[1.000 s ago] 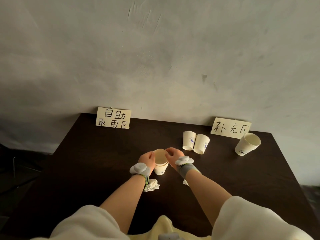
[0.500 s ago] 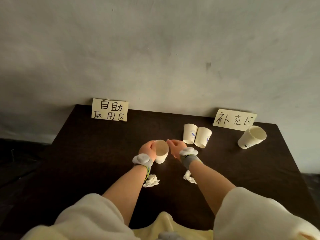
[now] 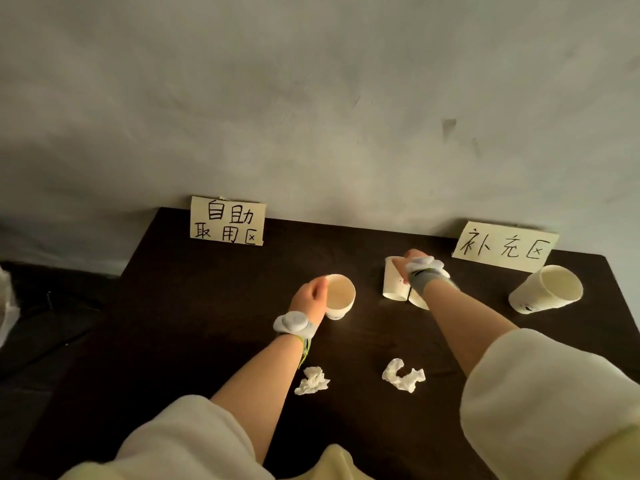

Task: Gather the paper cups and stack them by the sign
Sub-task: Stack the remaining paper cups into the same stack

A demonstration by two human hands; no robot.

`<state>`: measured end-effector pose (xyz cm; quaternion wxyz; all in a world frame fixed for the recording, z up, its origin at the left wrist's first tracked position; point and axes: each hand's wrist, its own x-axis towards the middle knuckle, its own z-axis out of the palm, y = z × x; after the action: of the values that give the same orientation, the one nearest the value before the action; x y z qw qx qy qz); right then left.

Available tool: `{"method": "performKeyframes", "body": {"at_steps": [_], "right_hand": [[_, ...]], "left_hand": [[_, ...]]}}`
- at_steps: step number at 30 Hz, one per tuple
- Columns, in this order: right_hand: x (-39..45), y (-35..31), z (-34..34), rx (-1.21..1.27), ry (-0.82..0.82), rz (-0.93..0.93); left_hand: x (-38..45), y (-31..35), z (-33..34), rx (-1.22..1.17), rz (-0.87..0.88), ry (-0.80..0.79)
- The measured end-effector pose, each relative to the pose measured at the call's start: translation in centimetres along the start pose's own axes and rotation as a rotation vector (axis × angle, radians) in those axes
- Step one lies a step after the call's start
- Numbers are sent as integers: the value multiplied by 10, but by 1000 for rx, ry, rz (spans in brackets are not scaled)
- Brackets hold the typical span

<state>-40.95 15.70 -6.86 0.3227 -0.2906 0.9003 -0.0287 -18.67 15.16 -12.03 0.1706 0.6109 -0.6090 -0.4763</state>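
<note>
Right hand: right hand reaches over two inverted cups; fingers hidden behind the wrist band, so its grip cannot be determined.
Left hand: left hand curls round a held cup, mouth up, at mid-counter.
Hidden: second inverted cup is mostly covered by the right forearm.
Tilted cup: tilted cup lies near the right edge, small dark print illegible.
Left sign: reads 自助取用区, against the wall.
Right sign: reads 补充区.
Tissues: two crumpled tissues lie near the forearms.
</note>
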Motion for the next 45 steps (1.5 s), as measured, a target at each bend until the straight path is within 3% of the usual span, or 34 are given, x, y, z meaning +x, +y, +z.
{"method": "performKeyframes", "body": {"at_steps": [12,17,22,27,34,40,45], "right_hand": [[-39,14,23,134,-25,-114],[-52,29,45,371,10,-129],[-80,39,38,437,59,-142],[-89,37,26,622,28,-220],[-107,26,6,830,-30,-219],[-123,20,36,691,-188,-237],[-123,18,62,478,-67,-368]], "left_hand": [[-24,-9,1,10,-37,-47],[-42,-19,-6,26,-75,-86],[-57,-22,-11,-14,-127,-102],[-60,-13,-16,11,-123,-116],[-66,-2,-17,-163,-167,-102],[-77,-3,-16,-306,-180,-97],[-80,-1,-18,-321,-161,-83]]}}
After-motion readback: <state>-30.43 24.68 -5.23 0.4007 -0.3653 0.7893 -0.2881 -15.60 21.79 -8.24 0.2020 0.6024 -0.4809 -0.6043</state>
